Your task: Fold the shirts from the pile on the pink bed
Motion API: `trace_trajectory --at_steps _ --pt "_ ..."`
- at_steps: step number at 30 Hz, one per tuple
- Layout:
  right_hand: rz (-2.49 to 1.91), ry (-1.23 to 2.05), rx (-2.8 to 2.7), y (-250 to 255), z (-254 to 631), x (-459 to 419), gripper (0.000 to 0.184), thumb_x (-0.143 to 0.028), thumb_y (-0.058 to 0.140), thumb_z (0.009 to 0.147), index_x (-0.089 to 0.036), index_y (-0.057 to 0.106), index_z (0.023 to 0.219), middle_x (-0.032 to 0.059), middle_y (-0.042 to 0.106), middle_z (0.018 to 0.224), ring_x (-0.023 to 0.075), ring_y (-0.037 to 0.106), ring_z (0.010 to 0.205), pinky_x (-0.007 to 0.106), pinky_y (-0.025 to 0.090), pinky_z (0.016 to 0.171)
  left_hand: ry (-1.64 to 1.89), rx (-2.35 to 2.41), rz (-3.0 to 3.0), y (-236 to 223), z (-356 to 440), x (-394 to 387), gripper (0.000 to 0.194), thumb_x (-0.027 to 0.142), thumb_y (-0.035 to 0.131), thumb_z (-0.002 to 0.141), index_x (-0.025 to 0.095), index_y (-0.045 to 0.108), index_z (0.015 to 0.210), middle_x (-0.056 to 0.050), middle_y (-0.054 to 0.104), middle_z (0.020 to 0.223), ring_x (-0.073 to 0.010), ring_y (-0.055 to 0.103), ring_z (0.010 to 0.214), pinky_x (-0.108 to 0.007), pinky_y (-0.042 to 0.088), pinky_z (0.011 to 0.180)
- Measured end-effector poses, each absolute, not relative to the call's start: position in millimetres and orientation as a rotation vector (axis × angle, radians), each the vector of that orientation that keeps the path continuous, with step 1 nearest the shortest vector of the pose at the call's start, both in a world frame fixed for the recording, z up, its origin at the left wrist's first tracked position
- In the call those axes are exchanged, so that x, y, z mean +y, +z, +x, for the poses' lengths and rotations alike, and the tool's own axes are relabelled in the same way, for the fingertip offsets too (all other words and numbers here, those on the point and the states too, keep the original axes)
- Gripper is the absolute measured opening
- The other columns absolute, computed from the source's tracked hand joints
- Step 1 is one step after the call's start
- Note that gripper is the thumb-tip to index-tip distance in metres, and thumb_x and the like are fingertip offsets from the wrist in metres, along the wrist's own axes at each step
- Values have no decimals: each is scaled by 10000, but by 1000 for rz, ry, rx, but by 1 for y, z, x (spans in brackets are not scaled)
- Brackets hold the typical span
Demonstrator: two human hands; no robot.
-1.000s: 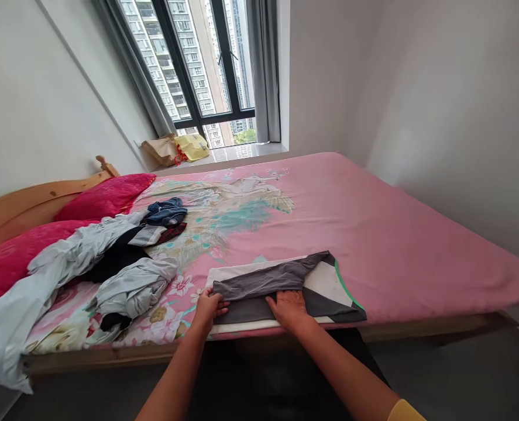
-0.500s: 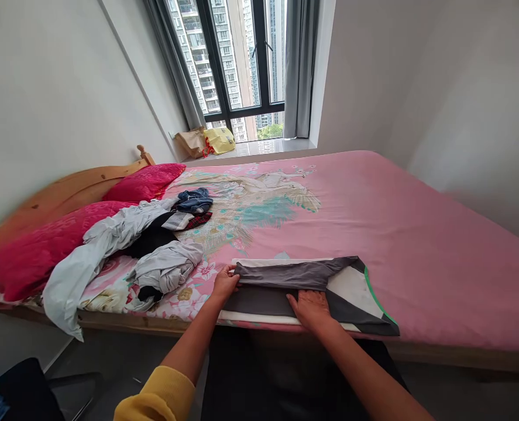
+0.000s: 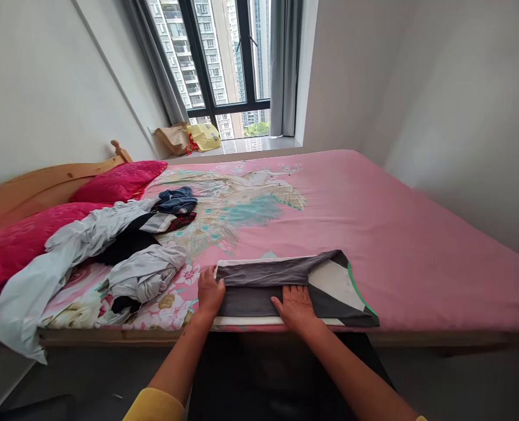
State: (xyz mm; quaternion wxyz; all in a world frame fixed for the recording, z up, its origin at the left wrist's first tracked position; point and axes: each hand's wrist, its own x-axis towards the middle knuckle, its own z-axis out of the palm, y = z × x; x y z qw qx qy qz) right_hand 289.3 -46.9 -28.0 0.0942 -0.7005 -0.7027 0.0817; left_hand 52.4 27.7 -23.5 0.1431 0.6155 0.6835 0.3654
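The left hand (image 3: 210, 291) lies palm down, fingers loosely extended, on the shirt's (image 3: 263, 286) left end. The right hand (image 3: 296, 303) presses flat, fingers spread slightly, along the bed's (image 3: 395, 251) near edge.

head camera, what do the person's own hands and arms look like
Both the left hand and the right hand are bare, with no gloves or watch showing. A yellow sleeve ends partway up the left forearm; only a sliver of yellow shows on the right.
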Motion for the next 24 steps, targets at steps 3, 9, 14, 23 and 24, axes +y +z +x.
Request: trace_trajectory --at_steps 3,9,14,23,24 --pt "-2057 213 -2054 -29 289 -51 525 -468 464 853 -50 580 1149 220 570 1161 342 465 1123 457 273 1000 1108 1696 2230 -25 84 14 306 126 508 783 193 574 1074 -89 586 1100 -234 519 1095 -415 395 985" --pt "-1744 264 -1986 -16 324 -67 253 -246 430 881 -177 631 1019 87 640 1010 225 535 973 352 390 902 933 1173 2619 -27 164 -10 288 121 456 836 229 575 1075 -62 591 1120 -197 530 1075 -367 428 949" --pt "-1683 135 -1731 0 389 -52 253 -173 392 863 -180 624 964 73 624 974 203 508 968 329 389 909 769 1241 2675 -31 213 -5 483 76 464 766 215 517 1225 -100 544 1239 -251 483 1151 -423 388 975" --pt "-1897 -131 -1913 -16 453 10 422 -87 449 754 -222 617 1116 67 461 1320 251 258 1295 415 151 1079 552 1291 2728 -37 242 13 589 67 448 766 270 463 1319 -66 453 1397 -252 397 1279 -448 290 1045" --pt "-1901 -141 -1922 -21 460 13 358 -113 450 777 -221 642 1061 66 484 1295 251 262 1290 416 146 1078 537 1228 2757 -37 240 11 592 65 447 771 282 458 1322 -54 423 1422 -241 369 1305 -446 259 1070"
